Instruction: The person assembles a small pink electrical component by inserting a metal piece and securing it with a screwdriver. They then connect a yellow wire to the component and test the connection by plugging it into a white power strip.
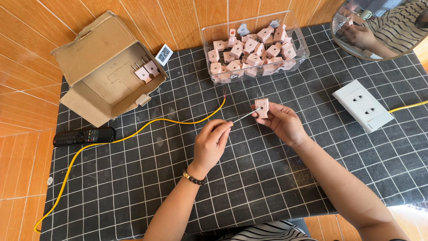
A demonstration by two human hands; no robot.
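Right hand pinching a pink plug; left hand closed on a thin screwdriver touching it, above the desk.

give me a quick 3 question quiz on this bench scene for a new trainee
1. True or false: the right hand holds a pink plug with its prongs up.
2. What does the left hand hold? A) the black remote B) a thin tool whose tip meets the plug C) the yellow cable
3. Where do most spare plugs sit?

Key
1. True.
2. B; the thin tool runs from the fingers to the plug. The yellow cable lies loose and the black remote is untouched.
3. In the clear plastic bin; two more lie in the cardboard box.
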